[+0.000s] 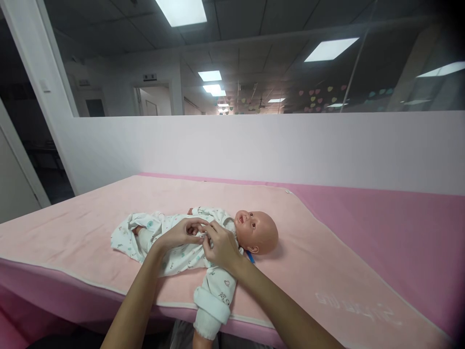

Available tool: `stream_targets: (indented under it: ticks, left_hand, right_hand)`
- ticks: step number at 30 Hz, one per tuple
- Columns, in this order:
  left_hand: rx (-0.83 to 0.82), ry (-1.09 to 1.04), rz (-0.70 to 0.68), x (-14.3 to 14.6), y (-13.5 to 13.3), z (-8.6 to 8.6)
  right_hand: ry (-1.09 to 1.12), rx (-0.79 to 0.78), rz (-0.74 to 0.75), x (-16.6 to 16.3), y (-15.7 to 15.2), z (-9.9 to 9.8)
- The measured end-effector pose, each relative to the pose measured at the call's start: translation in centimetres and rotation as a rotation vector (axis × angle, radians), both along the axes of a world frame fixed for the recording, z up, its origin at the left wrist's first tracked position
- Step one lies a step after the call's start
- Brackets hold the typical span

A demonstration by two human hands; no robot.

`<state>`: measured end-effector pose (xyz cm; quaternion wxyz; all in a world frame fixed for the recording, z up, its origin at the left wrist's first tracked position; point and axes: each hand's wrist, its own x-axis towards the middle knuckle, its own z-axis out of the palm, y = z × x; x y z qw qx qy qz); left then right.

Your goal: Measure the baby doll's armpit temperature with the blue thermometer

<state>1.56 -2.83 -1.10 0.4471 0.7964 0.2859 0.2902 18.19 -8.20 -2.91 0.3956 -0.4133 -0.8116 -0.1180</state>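
A bald baby doll [259, 231] lies on its back on a peach-coloured mat, its head to the right. It wears a white printed baby outfit [185, 259] with small green and dark motifs; one sleeve [216, 293] is folded back into a cuff and reaches over the mat's front edge. My left hand [185, 231] is at the doll's chest, fingers curled and pinching the front of the outfit. Beside it, my right hand [221, 246] also pinches at the chest, close to the neck. The fingertips of both hands nearly meet, and the exact bit of cloth between them is hidden.
The peach mat [327, 271] covers a pink table surface [399, 232]. Behind it stands a low white wall [272, 148] with a large window above. A blue strip [250, 257] shows under the doll's neck. On the left is a doorway [39, 145].
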Motion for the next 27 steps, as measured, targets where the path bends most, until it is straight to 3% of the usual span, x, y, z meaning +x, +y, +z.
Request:
stream_targets:
  ticks: [7,12,20,27]
  left_hand:
    - [0.112,0.033,0.047,0.2,-0.5,0.2]
    - [0.172,0.091,0.096,0.5,-0.6,0.1]
    - [0.217,0.092,0.170,1.2,-1.1,-0.1]
    - [0.414,0.217,0.309,2.4,-1.2,-0.9]
  right_hand:
    - [0.085,0.101,-0.176,-0.5,0.0,-0.7]
    - [0.132,0.076,-0.241,-0.7,0.2,-1.1]
    - [0.222,0.012,-0.173,-0.4,0.5,-1.0]
    - [0.244,-0.020,-0.116,-0.3,0.2,-0.7]
